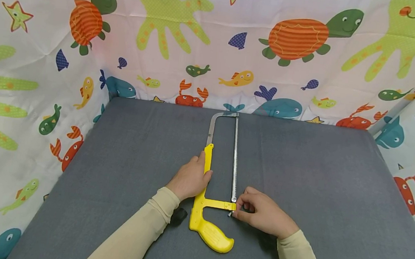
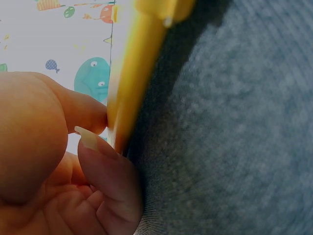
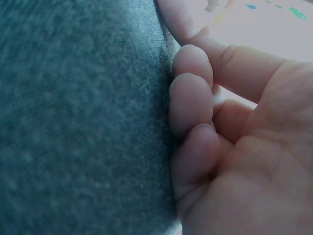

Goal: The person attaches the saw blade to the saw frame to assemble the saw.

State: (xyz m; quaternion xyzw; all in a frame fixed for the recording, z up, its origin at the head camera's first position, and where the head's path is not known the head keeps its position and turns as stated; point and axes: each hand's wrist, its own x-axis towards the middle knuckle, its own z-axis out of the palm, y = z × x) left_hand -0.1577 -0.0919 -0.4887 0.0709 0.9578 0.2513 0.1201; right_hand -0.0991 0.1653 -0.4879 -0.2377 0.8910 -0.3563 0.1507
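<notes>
A hacksaw [image 1: 218,204] with a yellow handle and frame lies on the grey cloth, its silver bow pointing away from me. My left hand [image 1: 189,178] grips the yellow upper frame, thumb across it and index finger along it. In the left wrist view, thumb and finger pinch the yellow bar [image 2: 139,73]. My right hand [image 1: 265,213] pinches at the near end of the saw's blade [image 1: 236,158], thumb and index finger right at the small metal fitting [image 1: 230,213]. The right wrist view shows the other fingers [image 3: 191,105] curled; what the fingertips hold is hidden there.
Grey cloth [image 1: 321,172] covers the table around the saw. A white curtain with printed sea animals [image 1: 217,41] hangs along the back and both sides. A small dark object [image 1: 179,216] sits beneath my left forearm.
</notes>
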